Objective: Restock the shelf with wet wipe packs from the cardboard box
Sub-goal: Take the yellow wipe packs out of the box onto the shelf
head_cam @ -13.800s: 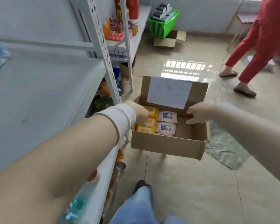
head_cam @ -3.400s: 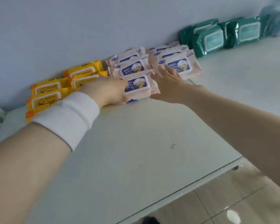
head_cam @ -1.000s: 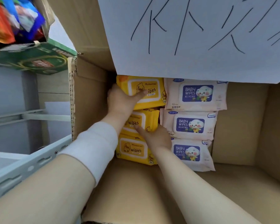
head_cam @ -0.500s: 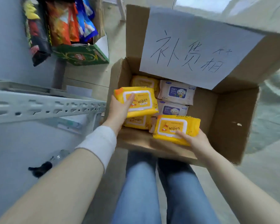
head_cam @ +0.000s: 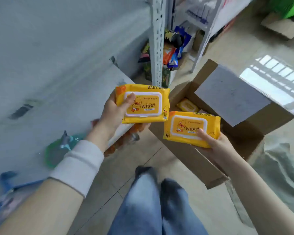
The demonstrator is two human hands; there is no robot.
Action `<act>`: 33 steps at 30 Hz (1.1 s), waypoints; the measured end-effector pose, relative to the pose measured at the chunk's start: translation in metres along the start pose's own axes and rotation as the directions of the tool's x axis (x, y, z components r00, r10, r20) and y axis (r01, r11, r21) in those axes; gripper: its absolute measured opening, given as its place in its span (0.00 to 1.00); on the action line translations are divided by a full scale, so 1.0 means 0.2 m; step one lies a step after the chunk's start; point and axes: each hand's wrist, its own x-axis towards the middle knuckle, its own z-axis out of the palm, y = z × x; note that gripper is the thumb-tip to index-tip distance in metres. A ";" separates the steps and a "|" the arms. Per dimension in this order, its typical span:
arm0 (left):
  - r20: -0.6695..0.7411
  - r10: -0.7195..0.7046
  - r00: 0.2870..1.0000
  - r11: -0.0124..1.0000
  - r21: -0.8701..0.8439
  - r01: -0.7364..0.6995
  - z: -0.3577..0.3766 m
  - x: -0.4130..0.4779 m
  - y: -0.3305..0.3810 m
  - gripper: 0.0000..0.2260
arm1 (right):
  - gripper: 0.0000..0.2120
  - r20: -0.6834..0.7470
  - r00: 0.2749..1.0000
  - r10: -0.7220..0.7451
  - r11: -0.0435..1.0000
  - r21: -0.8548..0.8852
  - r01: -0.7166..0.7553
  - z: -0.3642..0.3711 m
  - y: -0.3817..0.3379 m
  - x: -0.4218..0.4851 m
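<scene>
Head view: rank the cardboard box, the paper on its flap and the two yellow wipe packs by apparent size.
1. cardboard box
2. paper
3. upper yellow pack and lower yellow pack: look alike, unranked.

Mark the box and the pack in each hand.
Box [head_cam: 185, 158]: head view, on its near outer wall.
Left pack [head_cam: 145, 106]: head view, on its lid label.
Right pack [head_cam: 187, 127]: head view, on its lid label.
</scene>
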 end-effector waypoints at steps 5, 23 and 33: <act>-0.213 0.134 0.968 0.983 -0.094 -0.157 -0.61 -0.40 0.20 0.11 | 0.19 0.222 0.970 -0.104 0.991 -0.059 0.120 0.46 -0.13 -0.28; -0.787 0.016 0.617 0.940 -0.199 -0.278 -2.95 -1.78 -0.33 0.18 | 0.17 0.746 0.660 -0.088 0.928 -0.180 0.327 2.85 0.30 -1.20; -0.894 -0.085 0.441 0.961 -0.191 -0.201 -3.65 -2.00 -0.65 0.17 | 0.18 0.853 0.522 0.006 0.897 -0.235 0.374 3.75 0.58 -1.27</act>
